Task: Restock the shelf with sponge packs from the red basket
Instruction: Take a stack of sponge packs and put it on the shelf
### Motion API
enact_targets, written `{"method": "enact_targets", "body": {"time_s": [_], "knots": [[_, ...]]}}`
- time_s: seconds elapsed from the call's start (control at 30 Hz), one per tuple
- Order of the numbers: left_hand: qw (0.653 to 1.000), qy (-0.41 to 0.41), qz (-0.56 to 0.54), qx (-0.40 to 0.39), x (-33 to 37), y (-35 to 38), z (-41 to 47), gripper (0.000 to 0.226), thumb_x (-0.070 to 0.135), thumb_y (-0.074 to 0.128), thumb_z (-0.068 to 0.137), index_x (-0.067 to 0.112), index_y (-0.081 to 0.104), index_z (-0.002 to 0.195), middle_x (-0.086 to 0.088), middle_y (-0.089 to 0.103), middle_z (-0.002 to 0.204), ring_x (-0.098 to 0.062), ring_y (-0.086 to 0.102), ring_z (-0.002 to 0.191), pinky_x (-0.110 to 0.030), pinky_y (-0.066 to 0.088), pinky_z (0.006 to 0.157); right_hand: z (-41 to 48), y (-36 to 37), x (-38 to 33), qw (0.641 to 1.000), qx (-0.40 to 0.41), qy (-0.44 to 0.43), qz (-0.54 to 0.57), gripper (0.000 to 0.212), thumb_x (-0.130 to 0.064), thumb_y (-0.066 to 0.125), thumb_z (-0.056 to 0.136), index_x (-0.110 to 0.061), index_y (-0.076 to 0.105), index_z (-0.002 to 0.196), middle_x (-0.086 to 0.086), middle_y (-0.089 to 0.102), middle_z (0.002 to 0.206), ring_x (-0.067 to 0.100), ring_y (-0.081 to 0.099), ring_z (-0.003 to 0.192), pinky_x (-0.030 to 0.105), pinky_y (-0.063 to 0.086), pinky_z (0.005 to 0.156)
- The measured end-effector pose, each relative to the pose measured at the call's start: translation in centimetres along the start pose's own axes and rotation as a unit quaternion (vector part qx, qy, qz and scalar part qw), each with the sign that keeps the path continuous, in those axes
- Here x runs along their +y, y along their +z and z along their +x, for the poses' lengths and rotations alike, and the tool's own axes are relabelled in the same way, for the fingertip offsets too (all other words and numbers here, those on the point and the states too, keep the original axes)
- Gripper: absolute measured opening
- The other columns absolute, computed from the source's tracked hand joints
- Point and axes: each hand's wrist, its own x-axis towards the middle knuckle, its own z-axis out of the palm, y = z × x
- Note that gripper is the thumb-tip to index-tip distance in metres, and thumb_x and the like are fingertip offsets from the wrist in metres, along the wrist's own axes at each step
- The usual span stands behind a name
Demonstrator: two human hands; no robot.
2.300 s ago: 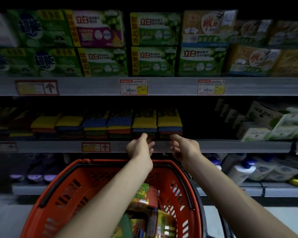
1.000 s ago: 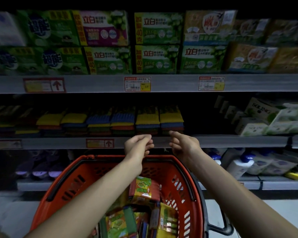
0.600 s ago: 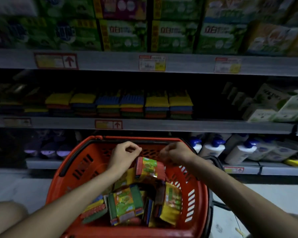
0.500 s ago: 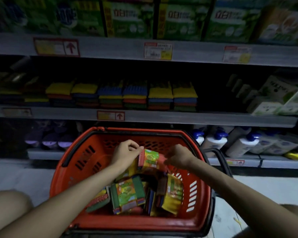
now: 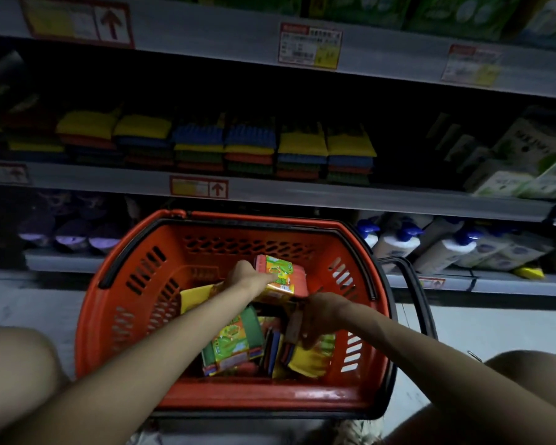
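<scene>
Grabbing stock: left hand [image 5: 251, 279] grip wraps a sponge pack [image 5: 278, 277] inside the red basket [image 5: 135, 284], right hand [image 5: 321, 316] pinches another. Next, lift to the sponge shelf [image 5: 302, 191].

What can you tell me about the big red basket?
The red basket is plastic with slotted walls, a black rim and a black handle folded down at its right. It sits low before the shelves, open and upright. Sponge packs lie jumbled inside. The left hand and right hand both reach into it.
</scene>
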Motion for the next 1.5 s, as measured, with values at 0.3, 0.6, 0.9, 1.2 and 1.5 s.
{"method": "enact_targets", "body": {"time_s": [0.3,0.6,0.9,1.2,1.5], "knots": [[0.996,-0.017,-0.079,-0.036,0.0,-0.7,-0.8,0.062,0.025,0.095,0.063,-0.001,0.065,0.111,-0.013,0.071,0.106,-0.028,0.069,0.095,-0.033,0.055,0.073,-1.5,1.2,-0.2,0.996,0.073,0.039,-0.026,0.103,-0.066,0.087,0.060,-0.021,0.048,0.144,0.014,0.042,0.143,0.034,0.040,0.133,0.043,0.043,0.111],[0.989,0.060,-0.128,-0.035,0.4,-3.9,-4.6,0.063,0.013,0.090,0.069,0.021,0.050,0.117,-0.001,0.058,0.105,-0.012,0.056,0.087,-0.027,0.041,0.058,-5.6,-0.2,-0.6,0.983,0.175,0.004,-0.049,0.101,-0.067,0.084,0.065,-0.014,0.041,0.139,0.007,0.058,0.133,0.028,0.060,0.119,0.040,0.050,0.099],[0.962,0.152,-0.226,-0.034,3.5,-10.0,-9.3,0.058,0.027,0.087,0.065,0.025,0.061,0.116,-0.002,0.073,0.098,-0.021,0.070,0.089,-0.036,0.058,0.080,-11.7,-2.6,2.4,0.933,0.294,-0.003,0.205,0.076,-0.061,0.090,0.061,-0.022,0.050,0.114,0.000,0.051,0.114,0.016,0.057,0.095,0.034,0.054,0.086],[0.923,0.219,-0.280,-0.149,4.2,-13.5,-12.4,0.067,0.018,0.072,0.060,0.024,0.054,0.125,-0.007,0.072,0.102,-0.018,0.069,0.083,-0.031,0.056,0.069,-15.1,-3.8,4.5,0.854,0.290,-0.129,0.412,0.041,-0.046,0.081,0.082,-0.032,0.057,0.112,0.001,0.069,0.103,0.019,0.074,0.087,0.035,0.065,0.072],[0.895,0.309,-0.237,-0.217,3.2,-11.0,-12.2,0.088,0.020,0.082,0.048,0.027,0.044,0.128,-0.001,0.075,0.106,-0.017,0.074,0.096,-0.027,0.059,0.075,-15.7,-3.5,5.1,0.857,0.250,-0.197,0.404,0.069,-0.047,0.087,0.076,-0.048,0.045,0.130,-0.010,0.068,0.116,0.009,0.073,0.100,0.040,0.061,0.091]]}}
